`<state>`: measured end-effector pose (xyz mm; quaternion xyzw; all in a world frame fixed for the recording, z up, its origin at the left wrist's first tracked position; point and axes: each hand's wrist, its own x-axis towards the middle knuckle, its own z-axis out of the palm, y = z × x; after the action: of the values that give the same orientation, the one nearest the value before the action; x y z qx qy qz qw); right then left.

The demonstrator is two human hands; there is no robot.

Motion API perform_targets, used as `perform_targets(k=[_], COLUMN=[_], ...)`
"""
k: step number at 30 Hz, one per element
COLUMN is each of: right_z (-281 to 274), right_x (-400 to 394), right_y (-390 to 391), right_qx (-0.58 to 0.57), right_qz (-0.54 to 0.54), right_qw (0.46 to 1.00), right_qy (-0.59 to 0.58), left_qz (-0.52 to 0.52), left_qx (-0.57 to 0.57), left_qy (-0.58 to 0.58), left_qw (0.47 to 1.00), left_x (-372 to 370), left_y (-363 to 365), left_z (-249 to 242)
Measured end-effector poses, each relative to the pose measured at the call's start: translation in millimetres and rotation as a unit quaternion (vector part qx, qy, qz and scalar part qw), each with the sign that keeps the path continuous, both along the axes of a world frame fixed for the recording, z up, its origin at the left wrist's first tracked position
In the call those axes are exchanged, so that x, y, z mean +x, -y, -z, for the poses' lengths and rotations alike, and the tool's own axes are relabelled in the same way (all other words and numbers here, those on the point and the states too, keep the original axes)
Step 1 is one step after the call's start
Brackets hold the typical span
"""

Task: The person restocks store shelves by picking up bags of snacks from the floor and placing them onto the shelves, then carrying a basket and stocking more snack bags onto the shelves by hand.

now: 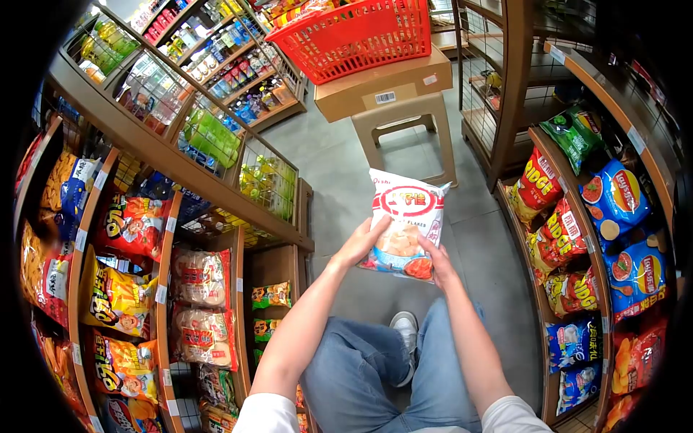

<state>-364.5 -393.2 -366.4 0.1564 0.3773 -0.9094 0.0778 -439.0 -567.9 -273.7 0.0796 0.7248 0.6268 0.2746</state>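
Between my two hands is a white bag of Oishi prawn flakes [406, 229], held upright over the aisle floor with its printed front towards me. My left hand [363, 242] grips its left edge, thumb across the front. On the lower right edge my right hand [437, 261] is closed, its thumb also on the front. The fingers behind the bag are hidden. Below it are my jeans and one light shoe.
A red basket [354, 40] of packaged goods sits on a cardboard box [386, 85] on a beige stool [404, 130] ahead. Snack shelves flank me: rice cracker bags [202, 278] on the left, blue Lay's bags [619, 193] on the right. Grey tiled floor [325, 155] runs between them.
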Motion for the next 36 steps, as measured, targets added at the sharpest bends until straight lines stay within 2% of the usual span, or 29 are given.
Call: perform_targets(k=[2, 5, 9, 14, 23, 28, 30, 36], right_z=[7.3, 5.9, 8.8, 6.4, -5.0, -16.0, -29.3, -72.8], right_x=[-0.5, -1.0, -1.9, -0.9, 0.1, -2.0, 2.9, 25.2], right_y=[-4.0, -7.1, -3.7, -4.1, -6.0, -19.3, -31.0, -84.1], right_qx=[-0.015, -0.027, -0.017, 0.008, 0.036, 0.063, 0.105, 0.174], right_qz=[0.018, 0.010, 0.011, 0.046, 0.067, 0.082, 0.117, 0.188], right_qw=[1.000, 0.999, 0.999, 0.998, 0.996, 0.993, 0.981, 0.948], right_qy=[0.000, -0.016, -0.028, -0.033, -0.044, -0.054, -0.111, -0.191], left_qz=[0.003, -0.035, -0.050, -0.061, -0.068, -0.059, -0.031, 0.018], left_qx=[-0.004, -0.090, -0.071, -0.157, -0.161, -0.105, -0.045, 0.030], left_qy=[-0.013, -0.072, -0.081, -0.133, -0.142, -0.193, -0.173, -0.212], left_qw=[1.000, 0.993, 0.993, 0.977, 0.974, 0.974, 0.983, 0.977], left_x=[-0.9, 0.5, -5.6, -8.0, -8.7, -14.7, -15.1, -3.6], left_y=[-6.6, -12.6, -8.4, -16.0, -21.5, -28.4, -39.6, -93.0], left_z=[4.3, 3.9, 17.1, 11.8, 6.1, 12.6, 4.4, -17.4])
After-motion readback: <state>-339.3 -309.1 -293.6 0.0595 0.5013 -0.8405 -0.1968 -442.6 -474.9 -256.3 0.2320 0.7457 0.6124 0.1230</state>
